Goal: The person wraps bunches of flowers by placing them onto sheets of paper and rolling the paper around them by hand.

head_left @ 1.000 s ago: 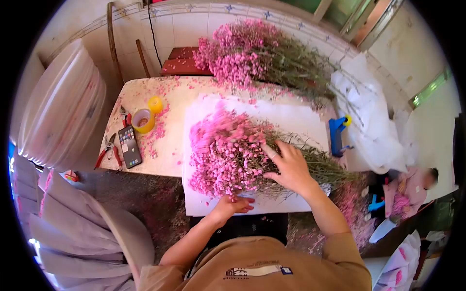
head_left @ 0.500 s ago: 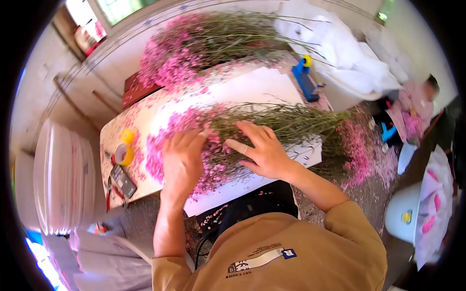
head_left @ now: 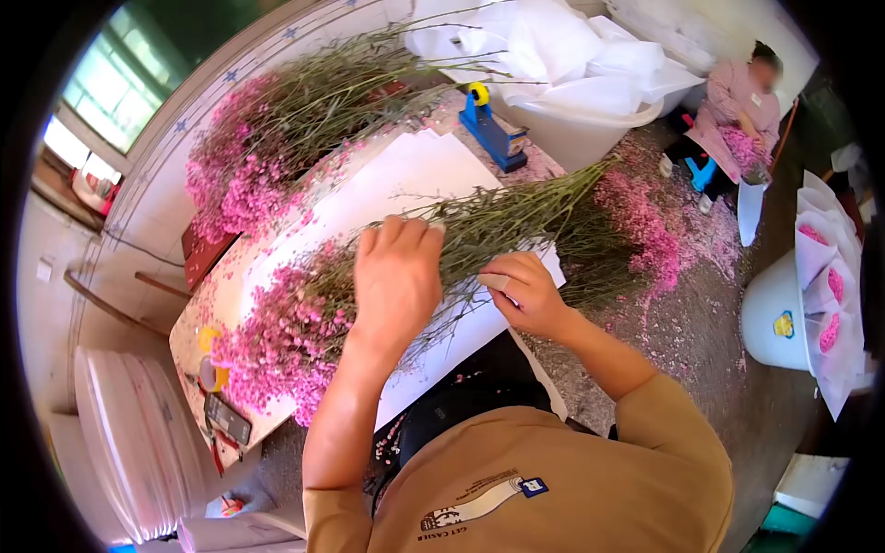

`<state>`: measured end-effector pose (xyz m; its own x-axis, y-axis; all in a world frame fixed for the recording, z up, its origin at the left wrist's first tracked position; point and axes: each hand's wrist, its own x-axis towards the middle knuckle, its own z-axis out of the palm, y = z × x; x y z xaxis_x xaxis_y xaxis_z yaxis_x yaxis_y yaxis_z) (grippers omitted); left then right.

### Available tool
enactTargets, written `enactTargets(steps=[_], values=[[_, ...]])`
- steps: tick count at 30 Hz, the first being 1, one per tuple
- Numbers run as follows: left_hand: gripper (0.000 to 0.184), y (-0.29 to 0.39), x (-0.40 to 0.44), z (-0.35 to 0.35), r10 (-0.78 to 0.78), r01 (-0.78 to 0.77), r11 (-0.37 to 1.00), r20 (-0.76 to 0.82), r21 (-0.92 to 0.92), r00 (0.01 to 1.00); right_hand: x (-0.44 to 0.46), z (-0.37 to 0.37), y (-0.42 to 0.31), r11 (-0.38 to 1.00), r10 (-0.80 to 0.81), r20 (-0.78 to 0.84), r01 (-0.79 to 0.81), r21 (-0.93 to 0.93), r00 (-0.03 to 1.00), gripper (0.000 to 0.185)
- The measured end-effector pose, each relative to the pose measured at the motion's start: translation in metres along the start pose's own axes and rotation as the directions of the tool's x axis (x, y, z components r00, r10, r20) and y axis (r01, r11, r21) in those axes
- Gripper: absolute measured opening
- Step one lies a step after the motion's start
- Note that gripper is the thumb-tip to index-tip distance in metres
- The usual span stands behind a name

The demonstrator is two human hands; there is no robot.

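A bunch of pink flowers with long green stems lies across white paper, blooms to the left. My left hand is closed over the middle of the bunch, its fingers curled round the stems just behind the blooms. To its right, my right hand is closed at the near edge of the bunch, thumb and fingers pressed together on thin stems. A light wrapping covers one finger of that hand, and there is a ring on it. The fingertips of both hands are partly hidden.
More pink flowers lie at the table's back. A blue tape dispenser stands behind the paper. Tape rolls, a phone and pliers lie at left. A seated person holds flowers at right, near a white bucket.
My left hand has moved from the blooms onto the stems and curled. My right hand has drawn nearer the bunch's close edge, its spread fingers now closed. The view has turned rightward.
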<state>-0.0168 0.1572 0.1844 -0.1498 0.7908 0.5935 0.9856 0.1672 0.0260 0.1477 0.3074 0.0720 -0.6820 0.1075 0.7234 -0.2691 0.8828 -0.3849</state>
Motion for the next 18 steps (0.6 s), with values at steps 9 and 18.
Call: enactTargets(steps=[9,18], values=[[0.015,0.003,0.038,0.054,-0.123,0.128,0.991,0.15,-0.023,0.981,-0.005,-0.039,0.073,0.944,0.141,-0.163,-0.182,-0.276,0.977,0.032],[0.008,-0.013,0.058,0.037,-0.16,0.163,0.986,0.092,-0.023,0.983,0.01,-0.03,0.14,0.881,0.471,-0.49,-0.413,0.23,0.734,0.016]])
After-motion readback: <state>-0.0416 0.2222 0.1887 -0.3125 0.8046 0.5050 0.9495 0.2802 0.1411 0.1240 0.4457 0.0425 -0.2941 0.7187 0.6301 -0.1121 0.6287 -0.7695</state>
